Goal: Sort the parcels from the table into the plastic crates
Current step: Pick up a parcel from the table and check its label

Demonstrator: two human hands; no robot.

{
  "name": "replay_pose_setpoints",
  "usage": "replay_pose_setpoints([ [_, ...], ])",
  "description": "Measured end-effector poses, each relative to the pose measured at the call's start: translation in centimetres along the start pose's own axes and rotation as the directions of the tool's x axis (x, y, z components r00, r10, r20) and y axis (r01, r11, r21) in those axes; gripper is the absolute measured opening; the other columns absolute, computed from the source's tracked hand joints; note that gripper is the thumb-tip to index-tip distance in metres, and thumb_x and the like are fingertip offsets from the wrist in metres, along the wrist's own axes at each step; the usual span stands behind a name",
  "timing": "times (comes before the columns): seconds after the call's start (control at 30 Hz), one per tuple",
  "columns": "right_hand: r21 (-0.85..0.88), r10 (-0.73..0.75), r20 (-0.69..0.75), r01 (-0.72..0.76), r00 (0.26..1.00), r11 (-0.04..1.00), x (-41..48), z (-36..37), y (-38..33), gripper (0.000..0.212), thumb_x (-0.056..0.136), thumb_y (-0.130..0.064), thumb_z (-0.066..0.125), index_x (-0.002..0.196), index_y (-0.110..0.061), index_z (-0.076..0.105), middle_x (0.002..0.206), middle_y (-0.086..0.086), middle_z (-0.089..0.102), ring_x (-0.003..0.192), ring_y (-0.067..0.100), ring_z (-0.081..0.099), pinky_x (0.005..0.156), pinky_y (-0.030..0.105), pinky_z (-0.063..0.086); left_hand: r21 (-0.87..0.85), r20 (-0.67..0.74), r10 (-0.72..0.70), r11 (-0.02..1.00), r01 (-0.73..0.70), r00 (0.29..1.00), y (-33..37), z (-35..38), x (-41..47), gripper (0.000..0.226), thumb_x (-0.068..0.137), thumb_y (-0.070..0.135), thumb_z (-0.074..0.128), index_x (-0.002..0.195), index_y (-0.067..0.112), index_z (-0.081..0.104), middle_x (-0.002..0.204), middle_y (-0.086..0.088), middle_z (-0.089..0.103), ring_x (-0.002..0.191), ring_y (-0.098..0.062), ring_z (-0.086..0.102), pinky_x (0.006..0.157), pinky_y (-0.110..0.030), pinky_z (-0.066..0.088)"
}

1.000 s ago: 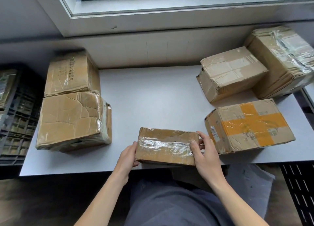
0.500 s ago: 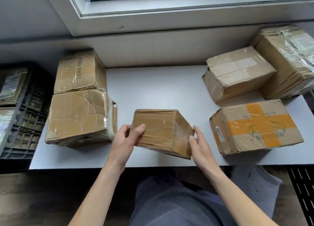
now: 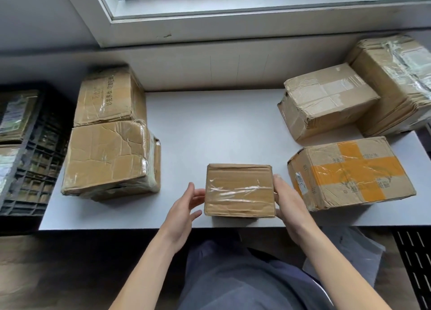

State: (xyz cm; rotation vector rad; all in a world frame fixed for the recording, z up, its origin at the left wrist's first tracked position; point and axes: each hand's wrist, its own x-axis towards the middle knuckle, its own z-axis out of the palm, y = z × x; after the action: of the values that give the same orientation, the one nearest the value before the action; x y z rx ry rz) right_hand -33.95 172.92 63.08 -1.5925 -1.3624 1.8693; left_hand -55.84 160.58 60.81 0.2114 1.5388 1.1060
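A small brown parcel [image 3: 239,190] with clear tape across its top sits on the white table [image 3: 210,127] near the front edge. My left hand [image 3: 184,209] touches its left side with fingers extended. My right hand [image 3: 289,204] lies flat against its right side, fingers straight. A black plastic crate [image 3: 35,169] stands left of the table, with taped parcels [image 3: 16,113] inside it.
Two larger parcels sit at the table's left, a creased one [image 3: 105,155] in front of a printed one [image 3: 109,97]. On the right stand an orange-taped parcel [image 3: 349,172], a crumpled parcel [image 3: 326,97] and a big wrapped one [image 3: 396,81]. A black slotted panel [image 3: 417,263] is at lower right.
The small parcel was lifted and turned between both hands, then came down flat on the table with another face up. My left thumb no longer lies across its top.
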Motion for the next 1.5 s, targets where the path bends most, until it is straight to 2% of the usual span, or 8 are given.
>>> replay_pose_setpoints([
  [0.2, -0.038, -0.095, 0.061, 0.098, 0.994, 0.994, -1.2, 0.5, -1.2, 0.037, 0.105, -0.048, 0.05, 0.134, -0.029, 0.062, 0.122, -0.012, 0.072, 0.101, -0.007, 0.068, 0.081, 0.011, 0.051, 0.223, 0.147, -0.058, 0.975, 0.024, 0.987, 0.3, 2.5, 0.6, 0.033, 0.111, 0.041, 0.041, 0.117, 0.034, 0.072, 0.117, 0.021, 0.074, 0.109, 0.007, 0.066, 0.097, -0.03, 0.045],
  [0.37, 0.032, -0.084, 0.036, 0.083, 0.996, 0.996, -1.2, 0.3, -0.7, 0.032, 0.108, -0.044, 0.047, 0.127, -0.027, 0.066, 0.117, -0.012, 0.075, 0.111, 0.005, 0.069, 0.092, 0.019, 0.05, 0.034, 0.205, -0.081, 0.997, 0.075, 0.975, 0.0, 1.7, 1.2, 0.053, 0.103, 0.059, 0.049, 0.139, 0.022, 0.061, 0.11, 0.011, 0.076, 0.086, 0.002, 0.069, 0.118, -0.051, 0.034],
  [0.53, 0.057, -0.067, -0.021, 0.068, 0.998, 0.996, -0.1, 0.4, 0.4, 0.041, 0.11, -0.048, 0.039, 0.122, -0.021, 0.068, 0.114, -0.004, 0.074, 0.11, 0.015, 0.067, 0.097, 0.033, 0.051, -0.012, -0.102, 0.093, 0.995, -0.094, 0.99, 1.1, -0.6, 1.3, 0.086, 0.053, 0.066, 0.087, 0.121, 0.021, 0.062, 0.114, -0.002, 0.076, 0.108, -0.017, 0.073, 0.094, -0.031, 0.053],
  [0.73, -0.118, -0.002, -0.039, -0.003, 0.999, 0.993, 1.2, 0.8, 1.9, 0.055, 0.111, -0.048, 0.038, 0.162, -0.028, 0.035, 0.16, -0.015, 0.039, 0.146, 0.005, 0.036, 0.124, 0.034, 0.029, 0.105, -0.155, 0.124, 0.989, -0.109, 0.98, 0.2, -2.7, 0.5, 0.06, 0.068, 0.049, 0.09, 0.115, 0.019, 0.07, 0.109, 0.001, 0.076, 0.103, -0.015, 0.071, 0.088, -0.028, 0.054],
  [0.9, -0.091, -0.039, -0.083, 0.031, 0.996, 0.995, 0.3, 0.5, 1.1, 0.036, 0.112, -0.044, 0.036, 0.138, -0.035, 0.059, 0.134, -0.028, 0.057, 0.111, -0.024, 0.05, 0.099, 0.013, 0.036, -0.043, -0.178, -0.019, 0.999, 0.012, 0.984, -1.7, -2.4, 1.4, 0.045, 0.098, 0.054, 0.06, 0.113, 0.014, 0.074, 0.1, 0.001, 0.074, 0.092, -0.014, 0.064, 0.089, -0.038, 0.049],
  [1.03, -0.123, -0.103, -0.085, 0.092, 0.991, 0.988, 0.3, 0.1, 1.1, 0.044, 0.109, -0.04, 0.046, 0.151, -0.026, 0.048, 0.136, -0.025, 0.052, 0.117, -0.018, 0.049, 0.097, 0.004, 0.032, 0.02, -0.165, -0.072, 0.997, 0.077, 0.984, -2.9, -1.9, 2.5, 0.037, 0.109, 0.042, 0.048, 0.116, 0.014, 0.071, 0.111, -0.006, 0.074, 0.098, -0.021, 0.065, 0.09, -0.038, 0.049],
  [1.2, -0.169, -0.106, -0.084, 0.09, 0.991, 0.982, 0.5, 0.1, 1.9, 0.04, 0.106, -0.029, 0.057, 0.146, -0.028, 0.052, 0.135, -0.024, 0.06, 0.123, -0.013, 0.054, 0.105, 0.017, 0.044, 0.047, -0.047, -0.094, 0.994, 0.096, 0.994, -3.1, -2.0, 2.3, 0.056, 0.092, 0.06, 0.065, 0.136, 0.027, 0.062, 0.131, 0.006, 0.071, 0.128, -0.017, 0.06, 0.093, -0.036, 0.043],
  [1.5, -0.105, -0.008, -0.043, 0.003, 0.999, 0.995, 1.4, 1.0, 2.0, 0.03, 0.11, -0.031, 0.048, 0.139, -0.036, 0.052, 0.117, -0.007, 0.071, 0.11, 0.006, 0.067, 0.103, 0.038, 0.053, -0.143, 0.014, 0.159, 0.977, -0.156, 0.987, 1.8, -2.3, -0.7, 0.077, 0.067, 0.047, 0.085, 0.126, 0.007, 0.057, 0.128, -0.017, 0.071, 0.113, -0.023, 0.069, 0.102, -0.038, 0.05],
])
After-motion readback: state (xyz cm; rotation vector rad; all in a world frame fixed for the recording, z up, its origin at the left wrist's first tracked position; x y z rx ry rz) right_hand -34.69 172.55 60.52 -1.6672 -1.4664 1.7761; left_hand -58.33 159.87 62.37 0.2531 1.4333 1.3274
